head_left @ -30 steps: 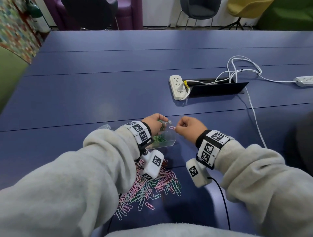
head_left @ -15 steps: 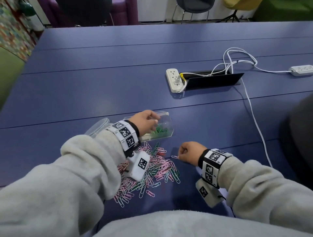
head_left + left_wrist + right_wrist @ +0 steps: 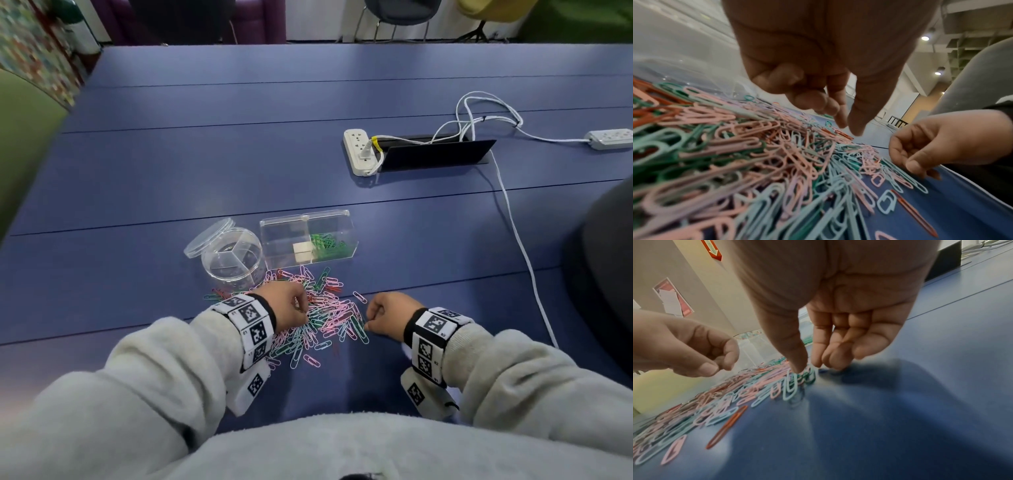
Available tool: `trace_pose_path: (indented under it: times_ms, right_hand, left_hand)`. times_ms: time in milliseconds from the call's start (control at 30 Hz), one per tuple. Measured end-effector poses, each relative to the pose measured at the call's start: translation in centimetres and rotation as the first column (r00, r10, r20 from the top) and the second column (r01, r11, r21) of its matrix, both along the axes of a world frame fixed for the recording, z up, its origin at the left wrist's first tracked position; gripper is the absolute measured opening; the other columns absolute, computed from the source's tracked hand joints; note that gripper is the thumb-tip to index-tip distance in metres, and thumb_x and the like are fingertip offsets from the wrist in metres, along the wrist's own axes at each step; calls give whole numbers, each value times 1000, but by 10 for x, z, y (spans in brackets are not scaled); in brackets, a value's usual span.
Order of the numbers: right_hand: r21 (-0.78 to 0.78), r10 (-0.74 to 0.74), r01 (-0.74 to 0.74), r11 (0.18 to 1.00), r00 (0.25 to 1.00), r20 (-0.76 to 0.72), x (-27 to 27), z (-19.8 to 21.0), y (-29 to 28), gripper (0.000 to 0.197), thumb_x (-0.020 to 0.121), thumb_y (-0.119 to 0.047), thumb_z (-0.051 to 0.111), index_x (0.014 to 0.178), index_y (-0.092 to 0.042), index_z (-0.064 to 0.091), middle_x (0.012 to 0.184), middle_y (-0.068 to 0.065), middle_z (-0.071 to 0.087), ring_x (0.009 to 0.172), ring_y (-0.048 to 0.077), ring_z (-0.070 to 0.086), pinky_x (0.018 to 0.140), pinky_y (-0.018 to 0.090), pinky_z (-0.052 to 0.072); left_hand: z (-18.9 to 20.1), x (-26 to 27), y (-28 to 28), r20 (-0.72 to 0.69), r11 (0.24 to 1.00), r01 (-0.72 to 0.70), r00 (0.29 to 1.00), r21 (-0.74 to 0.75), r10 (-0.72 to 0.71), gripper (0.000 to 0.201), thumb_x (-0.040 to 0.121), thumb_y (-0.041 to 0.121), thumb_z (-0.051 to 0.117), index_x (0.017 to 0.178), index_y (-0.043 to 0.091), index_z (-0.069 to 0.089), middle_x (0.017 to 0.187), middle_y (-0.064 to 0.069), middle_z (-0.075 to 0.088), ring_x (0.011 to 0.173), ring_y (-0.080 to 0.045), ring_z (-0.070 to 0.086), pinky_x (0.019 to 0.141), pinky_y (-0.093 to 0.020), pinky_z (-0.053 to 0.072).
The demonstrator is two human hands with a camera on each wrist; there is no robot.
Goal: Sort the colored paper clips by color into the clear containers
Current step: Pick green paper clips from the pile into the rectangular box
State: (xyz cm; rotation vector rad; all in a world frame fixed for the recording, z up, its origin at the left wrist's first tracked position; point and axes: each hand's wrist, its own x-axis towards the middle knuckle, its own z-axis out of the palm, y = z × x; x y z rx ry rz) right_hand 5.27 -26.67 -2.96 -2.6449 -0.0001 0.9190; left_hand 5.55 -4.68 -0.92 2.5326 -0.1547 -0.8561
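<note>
From the head view, a pile of paper clips (image 3: 318, 315), pink, light blue, green and a few red, lies on the blue table (image 3: 205, 164) near the person. Just beyond it stand a round clear tub (image 3: 233, 260) with dividers, its lid (image 3: 209, 238) leaning on its left side, and to its right a rectangular clear box (image 3: 308, 240) with green clips (image 3: 329, 245) in its right half. The left hand (image 3: 286, 306) is over the left part of the pile, the right hand (image 3: 390, 317) at its right edge; both have curled fingers. A power strip (image 3: 359, 152) and white cables (image 3: 486, 116) lie farther off to the right.

In the left wrist view, the left hand (image 3: 824, 68) hangs just above the clips (image 3: 748, 154), thumb and forefinger pointing down and slightly apart, holding nothing.

In the right wrist view, the right hand (image 3: 838, 305) reaches down with thumb and fingertips on the clips (image 3: 793, 382) at the pile's edge; whether it pinches one I cannot tell.
</note>
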Motion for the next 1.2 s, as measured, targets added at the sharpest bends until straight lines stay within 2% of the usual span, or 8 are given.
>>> trace_pose_path:
  times_ms: [100,233,467,600,767,900,1067,1200]
  right_hand:
    - [-2,-25,25,1000,999,23,-3,-1,7,20,80,-32,70,73,-25,52,72,-9,53,77,13,54,70,23,45]
    - [-5,-49,49,999,999,23,-1,0,15,22,81,-30,70,69,-26,51,79,-6,58,80,15,56,72,23,46]
    - [-25,-32,32,999,999,-17,-4,3,16,22,82,-22,67,66,-23,52,80,-3,60,79,15,56,71,25,47]
    - [6,-45,45,999,999,-6,-6,1,7,26,80,-20,68,62,-23,50,74,-5,59,77,15,55,68,23,44]
    - [180,-199,197,964,980,-8,-12,3,-2,13,85,-10,60,86,-20,53,68,-5,54,61,12,53,55,20,44]
    - [250,-341,354,901,935,-95,-16,4,-3,21,89,-8,44,73,-17,54,61,4,55,55,17,51,59,30,49]
    - [232,-304,317,920,948,-90,-16,7,0,30,84,1,42,62,-17,51,62,2,51,53,13,43,51,22,37]
    - [205,-245,258,944,966,-87,-17,6,1,23,88,-3,43,71,-15,53,65,-3,48,58,11,44,49,19,33]
  left_hand:
    - [-1,-1,-2,52,992,28,998,126,-35,16,82,27,66,78,25,51,86,6,58,79,-13,55,68,-25,44]
    - [-7,-10,-1,29,986,15,999,164,-20,18,78,32,68,80,25,51,84,6,58,76,-13,55,60,-23,41]
    - [-17,-15,-13,125,983,131,981,129,-148,15,83,27,63,96,26,55,100,3,57,92,-17,53,81,-30,46]
    - [-20,-13,-19,123,967,198,968,160,-218,12,86,25,59,97,30,61,107,3,55,105,-18,51,90,-35,46]
    - [-20,-8,-20,100,963,215,967,160,-233,15,81,26,63,96,30,60,106,6,56,102,-16,52,87,-32,47]
    - [-18,-6,-21,86,960,216,969,178,-234,10,80,24,63,75,30,57,95,8,60,93,-15,57,84,-34,52]
    - [-17,-8,-20,69,983,172,982,68,-177,6,87,26,60,80,27,61,83,10,59,83,-11,58,77,-27,51]
    - [-18,-10,-11,94,998,43,995,-55,-37,11,88,24,60,78,26,55,76,12,56,72,-7,54,63,-17,44]
